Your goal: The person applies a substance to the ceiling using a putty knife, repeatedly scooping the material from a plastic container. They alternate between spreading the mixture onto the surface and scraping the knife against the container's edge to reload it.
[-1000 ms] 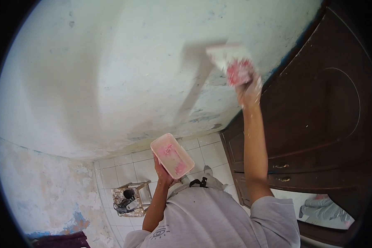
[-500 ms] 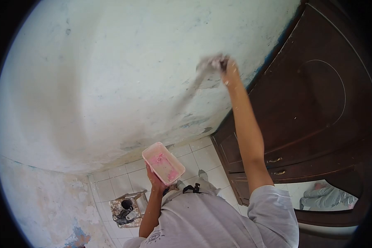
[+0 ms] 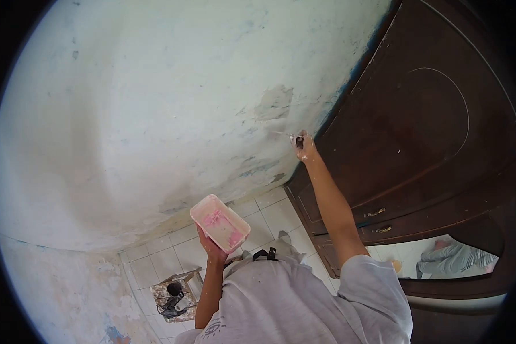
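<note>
My left hand holds a pink rectangular tub from below, at chest height; pink paste is smeared inside it. My right hand is stretched out to the pale wall and grips a putty knife, its thin blade touching the wall close to the dark wooden door. Just above the blade a fresh grey patch shows on the plaster.
White floor tiles lie below. A small paint-spattered stool with tools on it stands at the lower left. The door has two metal handles. A mirror panel low on the door reflects a room.
My right hand has swept the putty knife down the wall from high up to near the door's edge, leaving a grey patch. The tub has drifted slightly left and down.
</note>
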`<state>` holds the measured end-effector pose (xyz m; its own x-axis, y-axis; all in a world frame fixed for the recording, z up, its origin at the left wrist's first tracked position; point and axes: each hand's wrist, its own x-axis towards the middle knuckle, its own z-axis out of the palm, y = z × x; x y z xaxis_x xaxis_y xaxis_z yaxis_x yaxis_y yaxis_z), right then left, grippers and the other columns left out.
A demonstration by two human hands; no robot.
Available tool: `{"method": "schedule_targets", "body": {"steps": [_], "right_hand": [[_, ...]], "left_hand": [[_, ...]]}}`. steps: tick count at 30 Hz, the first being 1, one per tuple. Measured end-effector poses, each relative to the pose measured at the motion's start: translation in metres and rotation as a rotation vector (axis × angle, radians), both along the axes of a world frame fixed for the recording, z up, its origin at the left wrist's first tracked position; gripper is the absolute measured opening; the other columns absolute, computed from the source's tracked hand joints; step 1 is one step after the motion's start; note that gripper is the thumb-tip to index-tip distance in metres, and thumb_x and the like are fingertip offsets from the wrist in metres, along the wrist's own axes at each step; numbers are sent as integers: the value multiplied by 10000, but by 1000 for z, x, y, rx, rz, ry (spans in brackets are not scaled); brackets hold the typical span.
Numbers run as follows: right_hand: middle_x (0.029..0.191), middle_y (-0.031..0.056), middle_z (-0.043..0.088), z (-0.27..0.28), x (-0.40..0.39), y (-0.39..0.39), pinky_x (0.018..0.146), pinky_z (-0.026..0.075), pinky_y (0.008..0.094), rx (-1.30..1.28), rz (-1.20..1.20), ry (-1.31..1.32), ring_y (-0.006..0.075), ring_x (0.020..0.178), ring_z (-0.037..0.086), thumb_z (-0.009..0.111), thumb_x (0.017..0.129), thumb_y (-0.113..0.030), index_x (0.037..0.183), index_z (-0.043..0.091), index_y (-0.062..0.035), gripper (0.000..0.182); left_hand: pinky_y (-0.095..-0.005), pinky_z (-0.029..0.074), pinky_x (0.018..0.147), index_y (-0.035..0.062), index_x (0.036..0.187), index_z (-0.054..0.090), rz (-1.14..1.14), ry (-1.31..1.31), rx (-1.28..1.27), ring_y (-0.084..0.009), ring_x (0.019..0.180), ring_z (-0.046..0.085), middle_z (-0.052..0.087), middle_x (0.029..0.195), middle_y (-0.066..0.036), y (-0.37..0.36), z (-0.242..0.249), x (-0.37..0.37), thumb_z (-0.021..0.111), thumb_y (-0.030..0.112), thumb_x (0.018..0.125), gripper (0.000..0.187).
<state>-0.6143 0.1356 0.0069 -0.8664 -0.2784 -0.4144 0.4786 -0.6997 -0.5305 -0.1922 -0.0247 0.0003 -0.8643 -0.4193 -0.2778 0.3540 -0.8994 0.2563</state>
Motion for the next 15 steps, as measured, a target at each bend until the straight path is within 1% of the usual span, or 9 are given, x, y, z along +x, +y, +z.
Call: {"method": "schedule_targets", "body": {"steps": [1, 3, 4, 6, 8, 10, 11, 12, 15], "right_hand": [[710, 49, 507, 0, -1, -3, 664, 589, 274, -4, -40, -30, 166, 629, 557, 481, 979, -149, 829, 513, -12, 206], [738, 50, 493, 8, -19, -14, 657, 592, 276, -38, 24, 42, 172, 645, 545, 472, 987, -167, 835, 501, -11, 220], [753, 51, 486, 23, -24, -23, 654, 593, 277, -54, 55, 78, 176, 653, 539, 468, 991, -176, 838, 495, -10, 227], [837, 94, 526, 93, -17, -40, 718, 585, 328, -33, 36, 204, 250, 773, 583, 408, 1016, -204, 847, 485, 1, 277], [777, 86, 494, 146, -40, -47, 639, 601, 267, -302, 71, 312, 213, 702, 558, 467, 994, -188, 864, 502, 5, 236], [799, 119, 531, 243, -18, -37, 621, 599, 246, -372, 11, 345, 241, 732, 590, 481, 982, -164, 883, 510, 42, 231], [820, 132, 553, 289, -5, -28, 601, 593, 227, -354, 19, 366, 248, 749, 604, 494, 972, -154, 888, 513, 58, 229], [840, 146, 576, 319, 2, -20, 582, 588, 209, -342, 29, 390, 254, 766, 618, 507, 963, -143, 892, 516, 73, 228], [878, 159, 605, 334, -2, 5, 679, 597, 259, -389, 5, 636, 239, 783, 632, 537, 946, -132, 890, 529, 74, 213]], "left_hand": [[-508, 459, 982, 137, 1363, 437, 12, 2, -23, -301, 1157, 543, 540, 1284, -89, 2, 6, -3, 373, 605, 949, 628], [-512, 467, 969, 142, 1357, 441, 40, -11, -37, -301, 1146, 551, 550, 1268, -87, 4, 10, -8, 368, 611, 946, 629], [-517, 473, 958, 147, 1353, 445, 57, -22, -29, -303, 1137, 557, 558, 1254, -86, 6, 10, -11, 365, 620, 941, 633], [-519, 480, 945, 151, 1347, 450, 80, -25, -29, -302, 1123, 566, 569, 1235, -84, 8, 14, -20, 362, 628, 937, 635], [-512, 484, 942, 150, 1344, 452, 89, -12, -34, -299, 1114, 571, 573, 1225, -81, 18, 19, -31, 362, 625, 939, 631], [-513, 485, 941, 150, 1344, 453, 91, -26, -8, -300, 1109, 574, 575, 1224, -81, 26, 6, -43, 364, 621, 941, 626], [-513, 486, 941, 151, 1344, 453, 95, -35, 2, -300, 1106, 576, 576, 1223, -81, 28, 2, -48, 365, 619, 941, 624], [-514, 485, 941, 151, 1344, 453, 92, -33, -2, -300, 1109, 574, 576, 1224, -82, 32, 4, -55, 367, 618, 941, 623], [-516, 482, 945, 150, 1345, 454, 73, -26, -18, -298, 1119, 569, 574, 1229, -83, 49, 16, -79, 372, 614, 942, 621]]}}
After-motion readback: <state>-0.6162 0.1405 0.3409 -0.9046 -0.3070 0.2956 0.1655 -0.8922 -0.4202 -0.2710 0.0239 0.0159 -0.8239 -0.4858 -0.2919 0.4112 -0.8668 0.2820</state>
